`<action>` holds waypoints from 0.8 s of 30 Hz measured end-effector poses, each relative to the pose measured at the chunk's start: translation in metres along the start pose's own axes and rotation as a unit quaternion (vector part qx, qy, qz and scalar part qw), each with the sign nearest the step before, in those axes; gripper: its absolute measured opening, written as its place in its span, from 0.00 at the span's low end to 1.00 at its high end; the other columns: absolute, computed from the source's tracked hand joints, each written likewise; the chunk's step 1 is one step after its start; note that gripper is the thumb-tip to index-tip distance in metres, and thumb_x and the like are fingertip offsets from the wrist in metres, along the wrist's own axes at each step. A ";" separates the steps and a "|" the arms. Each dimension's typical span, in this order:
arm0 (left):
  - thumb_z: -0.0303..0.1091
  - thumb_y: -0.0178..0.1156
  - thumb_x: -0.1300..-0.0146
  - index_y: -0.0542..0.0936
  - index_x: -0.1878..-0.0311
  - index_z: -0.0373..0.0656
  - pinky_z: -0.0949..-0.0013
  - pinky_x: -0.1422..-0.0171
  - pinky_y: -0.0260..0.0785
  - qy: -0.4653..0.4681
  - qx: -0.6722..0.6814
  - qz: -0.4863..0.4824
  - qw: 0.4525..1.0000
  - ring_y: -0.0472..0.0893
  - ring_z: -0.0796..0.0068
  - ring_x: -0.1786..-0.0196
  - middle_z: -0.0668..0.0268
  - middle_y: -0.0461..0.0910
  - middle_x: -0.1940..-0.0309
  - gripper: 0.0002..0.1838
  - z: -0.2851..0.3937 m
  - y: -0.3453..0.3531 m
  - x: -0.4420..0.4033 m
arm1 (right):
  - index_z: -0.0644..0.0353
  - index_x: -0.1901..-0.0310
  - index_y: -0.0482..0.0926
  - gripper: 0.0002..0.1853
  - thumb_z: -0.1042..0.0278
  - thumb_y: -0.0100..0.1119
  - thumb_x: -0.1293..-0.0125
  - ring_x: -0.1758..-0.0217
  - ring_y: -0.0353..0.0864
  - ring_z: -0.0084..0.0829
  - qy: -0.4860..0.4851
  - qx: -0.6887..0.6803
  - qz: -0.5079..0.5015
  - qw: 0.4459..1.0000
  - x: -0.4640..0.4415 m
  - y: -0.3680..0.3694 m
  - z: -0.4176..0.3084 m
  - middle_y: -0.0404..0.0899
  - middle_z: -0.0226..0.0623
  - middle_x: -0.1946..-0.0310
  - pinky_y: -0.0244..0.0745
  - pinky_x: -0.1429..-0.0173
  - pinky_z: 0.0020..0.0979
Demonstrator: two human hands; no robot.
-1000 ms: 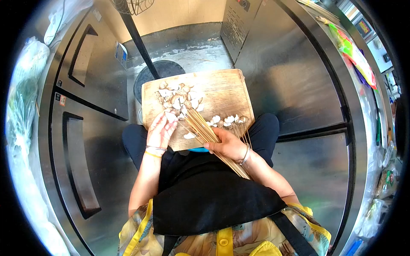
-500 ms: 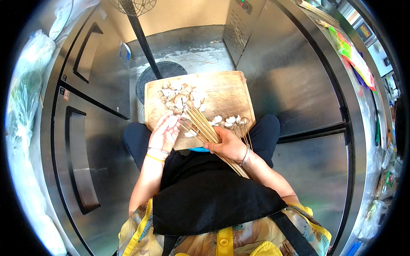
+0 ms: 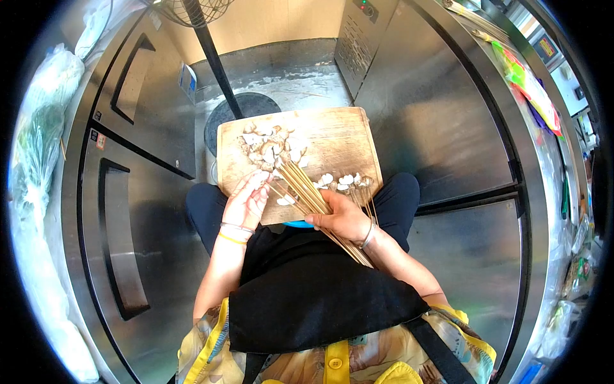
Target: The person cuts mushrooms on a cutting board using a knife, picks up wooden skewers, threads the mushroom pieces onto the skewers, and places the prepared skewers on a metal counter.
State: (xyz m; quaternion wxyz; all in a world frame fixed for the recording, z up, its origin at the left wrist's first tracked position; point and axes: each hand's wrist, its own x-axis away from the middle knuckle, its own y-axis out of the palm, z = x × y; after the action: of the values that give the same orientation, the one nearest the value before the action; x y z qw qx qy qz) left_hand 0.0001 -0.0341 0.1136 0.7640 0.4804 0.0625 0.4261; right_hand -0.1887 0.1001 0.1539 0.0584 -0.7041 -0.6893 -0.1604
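Observation:
My right hand point(image 3: 339, 217) is closed round a thick bundle of thin wooden skewers point(image 3: 304, 189), whose tips point up and left over the wooden board point(image 3: 339, 137). One skewer stands apart from the bundle, its end at my left hand point(image 3: 246, 198). The fingers of that hand pinch a pale mushroom piece point(image 3: 259, 179). A pile of cut mushrooms point(image 3: 272, 144) lies on the board's upper left. Skewered mushroom pieces point(image 3: 345, 181) rest near its lower right corner, partly behind my right hand. Another white piece point(image 3: 285, 200) lies between my hands.
Steel cabinets point(image 3: 147, 230) with recessed handles stand at the left, and more steel doors point(image 3: 441, 115) at the right. A black pole point(image 3: 214, 64) on a round base point(image 3: 224, 121) rises behind the board. Plastic bags point(image 3: 48, 141) lie along the left counter.
Compared with a second ago, the view has shifted slightly. My left hand has turned a little and its fingertips are now nearer the single skewer's end. My right hand keeps its hold.

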 end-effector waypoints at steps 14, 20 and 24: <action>0.28 0.56 0.38 0.77 0.54 0.35 0.78 0.60 0.75 0.095 -0.188 0.041 0.977 0.80 0.76 0.64 0.60 0.81 0.60 0.10 0.001 0.012 0.011 | 0.68 0.54 0.69 0.17 0.76 0.63 0.43 0.72 0.73 0.17 -0.007 -0.016 -0.005 1.000 -0.003 0.001 0.007 0.75 0.31 0.70 0.71 0.69 0.21; 0.29 0.57 0.37 0.77 0.55 0.36 0.79 0.65 0.73 0.157 -0.277 0.080 0.945 0.80 0.78 0.68 0.61 0.81 0.63 0.10 -0.013 0.017 0.014 | 0.68 0.54 0.69 0.17 0.77 0.63 0.44 0.74 0.72 0.18 0.017 -0.015 0.021 1.000 0.003 0.005 -0.008 0.74 0.31 0.70 0.71 0.70 0.20; 0.29 0.56 0.36 0.77 0.55 0.36 0.81 0.68 0.70 0.206 -0.332 0.076 0.917 0.78 0.81 0.71 0.62 0.81 0.64 0.09 -0.027 0.021 0.016 | 0.68 0.55 0.69 0.17 0.76 0.63 0.44 0.75 0.71 0.18 0.003 0.005 0.021 1.000 0.000 0.003 0.003 0.74 0.30 0.71 0.70 0.71 0.20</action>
State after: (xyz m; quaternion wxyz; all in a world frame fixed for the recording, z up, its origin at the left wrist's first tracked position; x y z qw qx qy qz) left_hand -0.0157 -0.0009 0.1211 0.8150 0.1038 0.0366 0.5689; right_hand -0.1855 0.1007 0.1512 0.0678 -0.7175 -0.6751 -0.1576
